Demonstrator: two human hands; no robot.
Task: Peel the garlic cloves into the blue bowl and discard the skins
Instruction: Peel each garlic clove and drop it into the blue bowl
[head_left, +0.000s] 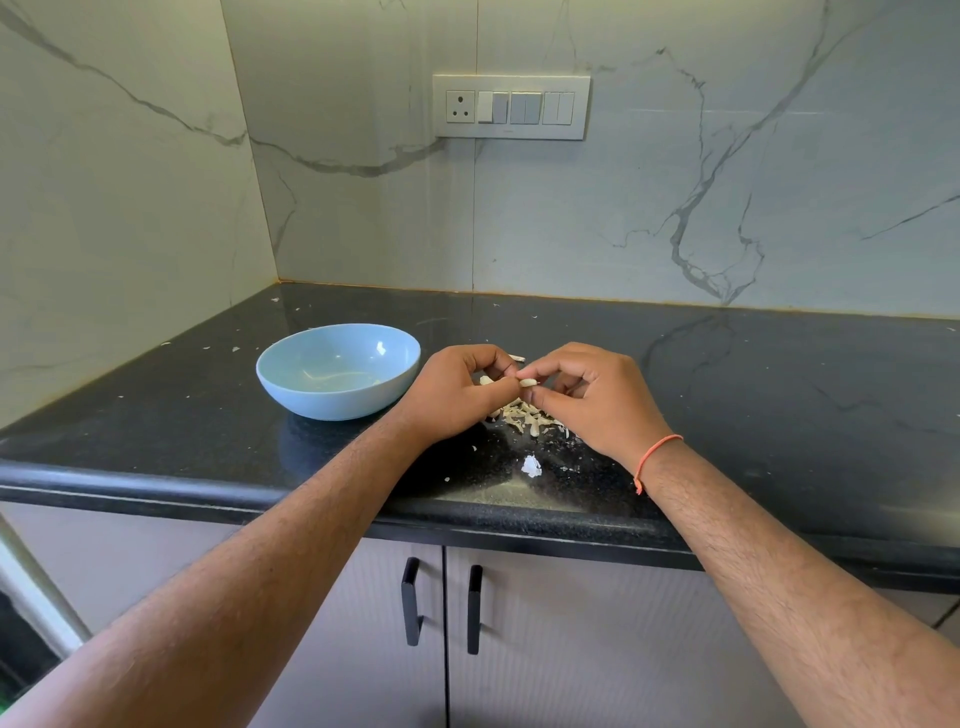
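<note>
Garlic clove (528, 383) sits pinched between both hands above the tabletop (727, 374), just right of the blue bowl (337, 370); left hand (457, 397) clamps it with curled thumb and fingers, right hand (592, 400) pinches the other end, fingertips curled in; clove looks mostly bare, so step is likely stripping the last skin. To do it well: keep left hand as the anchor, let right hand pull skin along the clove's length, not across; work over the skin pile (524, 415) so scraps fall there and not in the bowl; then short move left to drop the clove in. Bowl interior shows faint pale contents, cannot tell what. Room: open tabletop to the right and behind; bowl rim sits close beside left hand, so watch knuckle contact; front edge is near the wrists, with a loose skin scrap (531, 465) close to it; sweeping skins toward that edge risks spilling them off.
</note>
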